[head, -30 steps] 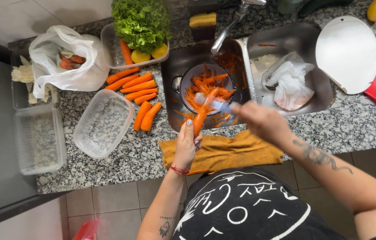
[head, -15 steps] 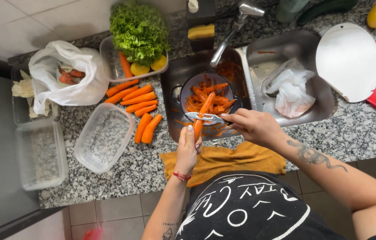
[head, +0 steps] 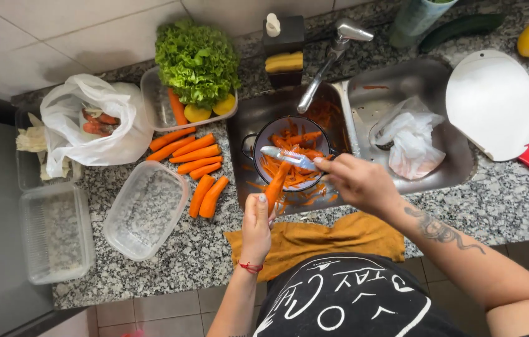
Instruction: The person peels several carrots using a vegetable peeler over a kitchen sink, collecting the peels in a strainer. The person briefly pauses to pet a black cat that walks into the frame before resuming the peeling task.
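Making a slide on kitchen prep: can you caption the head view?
Left hand holds a carrot while right hand draws a peeler over it above a bowl of peelings in the sink.

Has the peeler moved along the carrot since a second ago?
Yes. The peeler in the right hand has slid up toward the carrot tip, farther from the left hand, judged against the colander rim.

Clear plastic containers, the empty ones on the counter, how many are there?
2: a rounded container beside the loose carrots, and a rectangular container at the counter's left end.
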